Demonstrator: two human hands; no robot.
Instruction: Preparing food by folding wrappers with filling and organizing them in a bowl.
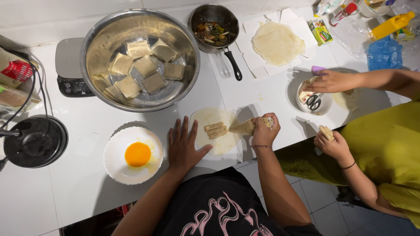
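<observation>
1. Two hands engaged: right hand [265, 128] pinched on wrapper edge [245, 126], left hand [184, 146] spread flat beside it
2. Round wrapper [216, 131] laid flat, three filling strips [215, 130] placed, fold begun
3. Finished folded parcels [144, 67] stacked in steel bowl [98, 35]
4. Spare wrappers [278, 43] left unfilled

This is a home kitchen, seen from above over a white countertop [78, 192] with tiled floor showing at the lower right of the frame. Cooking gear fills the upper half: a large steel mixing bowl [98, 52] of folded pastry squares, a small saucepan [214, 17] of cooked filling, and a digital kitchen scale [68, 65] at the upper left. A white dish [114, 168] with an egg yolk sits at lower centre, and sauce bottles and packets crowd the upper right corner.
</observation>
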